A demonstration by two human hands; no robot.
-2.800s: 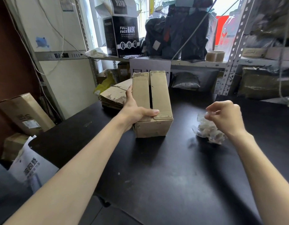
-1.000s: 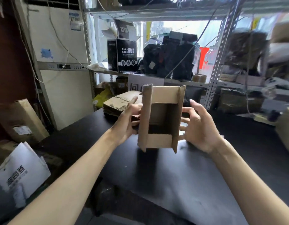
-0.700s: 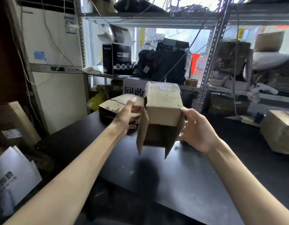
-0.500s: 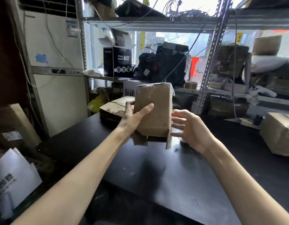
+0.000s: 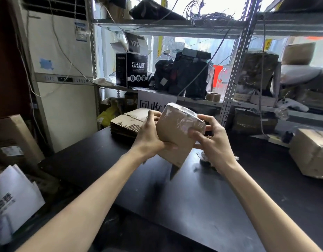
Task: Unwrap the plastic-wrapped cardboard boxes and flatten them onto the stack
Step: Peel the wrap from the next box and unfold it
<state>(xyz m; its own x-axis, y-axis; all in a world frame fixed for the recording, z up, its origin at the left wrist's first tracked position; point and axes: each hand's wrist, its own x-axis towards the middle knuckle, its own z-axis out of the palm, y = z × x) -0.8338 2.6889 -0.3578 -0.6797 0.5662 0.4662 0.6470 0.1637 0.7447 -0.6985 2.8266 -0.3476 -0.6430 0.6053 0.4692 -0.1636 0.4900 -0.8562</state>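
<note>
I have both hands clamped on the cardboard box (image 5: 173, 137), held above the black table (image 5: 193, 206). My left hand (image 5: 148, 140) grips its 9 o'clock side, and my right hand (image 5: 213, 144) pinches the 3 o'clock edge, where plastic film (image 5: 183, 114) clings. The box's long axis tilts from 1 o'clock down to 6. The flattened stack (image 5: 125, 122) lies at 10 o'clock, just behind my left hand, which is the nearer one.
</note>
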